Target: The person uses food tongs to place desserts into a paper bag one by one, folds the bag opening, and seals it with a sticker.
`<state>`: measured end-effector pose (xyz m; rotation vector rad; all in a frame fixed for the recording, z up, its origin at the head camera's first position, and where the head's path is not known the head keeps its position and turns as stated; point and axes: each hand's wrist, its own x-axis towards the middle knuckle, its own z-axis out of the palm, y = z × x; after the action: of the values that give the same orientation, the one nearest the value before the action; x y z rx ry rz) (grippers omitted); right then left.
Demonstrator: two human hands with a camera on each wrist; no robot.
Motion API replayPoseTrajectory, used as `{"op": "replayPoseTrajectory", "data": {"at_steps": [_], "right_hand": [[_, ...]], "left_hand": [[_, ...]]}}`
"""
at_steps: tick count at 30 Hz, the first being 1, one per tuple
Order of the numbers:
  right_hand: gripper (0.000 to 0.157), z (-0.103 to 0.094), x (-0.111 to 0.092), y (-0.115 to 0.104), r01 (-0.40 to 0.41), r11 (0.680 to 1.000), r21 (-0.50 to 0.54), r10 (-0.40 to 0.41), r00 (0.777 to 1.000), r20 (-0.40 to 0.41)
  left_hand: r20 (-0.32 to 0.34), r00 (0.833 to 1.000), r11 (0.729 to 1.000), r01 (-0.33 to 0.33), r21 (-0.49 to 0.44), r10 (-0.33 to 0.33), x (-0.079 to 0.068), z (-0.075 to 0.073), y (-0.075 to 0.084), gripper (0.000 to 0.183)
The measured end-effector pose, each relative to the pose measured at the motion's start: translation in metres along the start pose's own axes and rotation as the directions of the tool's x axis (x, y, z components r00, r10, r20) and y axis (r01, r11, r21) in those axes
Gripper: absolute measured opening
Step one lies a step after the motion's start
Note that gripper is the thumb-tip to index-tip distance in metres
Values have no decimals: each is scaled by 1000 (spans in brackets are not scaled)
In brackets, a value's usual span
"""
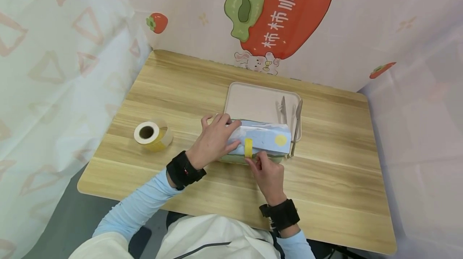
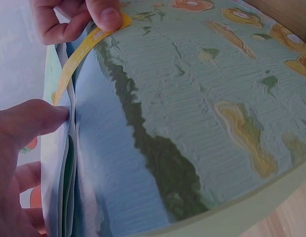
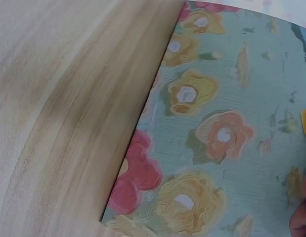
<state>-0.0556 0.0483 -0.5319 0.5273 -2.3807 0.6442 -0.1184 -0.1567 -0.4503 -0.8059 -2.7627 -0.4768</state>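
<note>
A paper bag (image 1: 267, 136) painted with flowers, its blue top folded over, stands before me. A strip of yellow tape (image 1: 248, 148) runs from the folded flap down over the near side. My left hand (image 1: 215, 138) grips the folded top at its left end, its thumb (image 2: 44, 116) on the fold beside the tape. With thumb and fingertips, my right hand (image 1: 268, 174) pinches the tape's lower end against the bag's side. In the right wrist view, only a bit of the right hand's fingers (image 3: 302, 207) shows at the right edge, near the painted flowers.
Behind the bag is a pale tray (image 1: 253, 100) with a knife-like metal tool (image 1: 283, 108) and a long pair of metal scissors or tweezers (image 1: 298, 120) along its right side. A roll of tape (image 1: 146, 132) and a yellow tape roll (image 1: 160, 143) stand at the left.
</note>
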Motion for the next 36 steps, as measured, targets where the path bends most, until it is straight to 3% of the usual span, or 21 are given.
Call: {"op": "replayPoseTrajectory", "data": {"at_steps": [8,18,22,31,34,36], "right_hand": [[47,5,0,1,5,998,-61,-7,999,-39],[43,-5,-9,8,-73,997,17,73,997,-8],[44,-9,-10,11,-57,998,4,57,998,31],[55,-13,4,10,-20,990,-137,15,999,-33],[53,-14,2,11,-11,994,-111,11,1000,0],[48,-17,-1,12,-13,999,-35,14,1000,18]], "left_hand": [[4,1000,1000,-1,-13,1,0,0,-1,45],[6,1000,1000,-10,-17,10,-1,2,-4,44],[-2,1000,1000,-19,-18,19,-1,2,-4,44],[-25,998,998,-54,-19,54,3,0,-2,44],[-12,998,998,-54,-23,54,1,0,-4,45],[4,999,998,-46,-35,46,-2,0,-6,47]]}}
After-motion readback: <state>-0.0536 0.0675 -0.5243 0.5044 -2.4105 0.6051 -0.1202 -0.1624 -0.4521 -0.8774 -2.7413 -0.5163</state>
